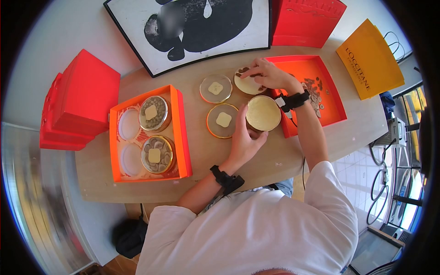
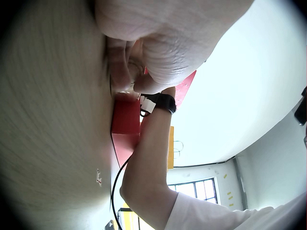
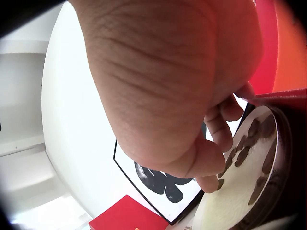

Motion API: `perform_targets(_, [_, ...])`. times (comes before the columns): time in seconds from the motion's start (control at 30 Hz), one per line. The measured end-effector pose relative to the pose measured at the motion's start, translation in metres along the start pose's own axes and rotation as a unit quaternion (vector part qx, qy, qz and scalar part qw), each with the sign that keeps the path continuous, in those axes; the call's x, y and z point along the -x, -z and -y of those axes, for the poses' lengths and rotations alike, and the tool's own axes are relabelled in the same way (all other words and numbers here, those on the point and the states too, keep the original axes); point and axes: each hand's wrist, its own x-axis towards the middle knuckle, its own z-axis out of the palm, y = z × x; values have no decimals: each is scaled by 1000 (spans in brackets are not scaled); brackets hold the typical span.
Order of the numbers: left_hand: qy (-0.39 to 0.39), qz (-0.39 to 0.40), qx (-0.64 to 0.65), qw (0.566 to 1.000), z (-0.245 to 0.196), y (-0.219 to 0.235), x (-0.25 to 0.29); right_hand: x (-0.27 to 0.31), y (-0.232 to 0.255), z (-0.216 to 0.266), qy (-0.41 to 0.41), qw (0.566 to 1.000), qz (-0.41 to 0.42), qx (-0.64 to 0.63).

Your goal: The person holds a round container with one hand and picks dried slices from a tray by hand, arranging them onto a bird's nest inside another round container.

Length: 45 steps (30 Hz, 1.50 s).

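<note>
My left hand (image 1: 246, 143) grips a round container (image 1: 263, 113) with a pale gold base, thumb and fingers curled round its side. Beyond it stands a second round container (image 1: 249, 85) with a pale base and dark brown flat pieces (image 3: 242, 155) along its edge. Over that one is my right hand (image 1: 268, 73), fingers reaching down. In the right wrist view, one fingertip (image 3: 207, 184) is right at a brown piece (image 3: 220, 184). To the left lie two clear round lids (image 1: 216, 89) with gold rims and cream labels.
A red-orange tray (image 1: 331, 103) at right holds loose brown pieces (image 1: 314, 87). At left, an orange box (image 1: 183, 133) holds two filled round containers (image 1: 156, 156) beside two round hollows. Red boxes (image 1: 85, 96), a framed picture (image 1: 220, 36), a red bag (image 1: 307, 23) and a yellow bag (image 1: 366, 59) stand around.
</note>
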Motion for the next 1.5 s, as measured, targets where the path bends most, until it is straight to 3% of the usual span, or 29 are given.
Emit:
perform_targets(0.27, [0, -3, 3, 1000, 1, -1, 0, 1, 2, 5, -11, 1000, 2, 12])
perform_targets(0.37, [0, -2, 2, 1000, 2, -1, 0, -1, 1, 1, -37, 998, -29, -46])
perform_targets(0.57, [17, 1, 7, 1000, 5, -2, 1, -3, 21, -15, -70, 976, -205, -18])
perform_targets(0.67, [29, 10, 15, 999, 8, -2, 1, 6, 34, -24, -106, 966, -236, -14])
perform_targets(0.77, [35, 13, 23, 999, 7, -2, 0, 29, 67, 0, -299, 946, -108, -53])
perform_targets(0.83, [22, 13, 28, 999, 10, -2, 0, 39, 72, -31, -314, 947, -72, -23])
perform_targets(0.87, [18, 14, 29, 999, 10, -2, 0, 47, 71, -50, -320, 946, -53, -8])
perform_targets(0.97, [9, 13, 29, 999, 12, -2, 0, 70, 65, -82, -236, 962, -92, 103])
perform_targets(1.1, [5, 15, 28, 999, 15, -2, -2, 78, 56, -108, -235, 963, -87, 94])
perform_targets(1.17, [14, 18, 23, 999, 12, -1, -1, 76, 57, -95, -273, 956, -82, 73])
perform_targets(1.37, [54, 12, 45, 997, 4, -1, -1, 62, 51, -99, -270, 958, -52, 77])
perform_targets(1.5, [18, 10, 12, 1000, 12, 0, -1, 52, 41, -100, -272, 946, -88, 151])
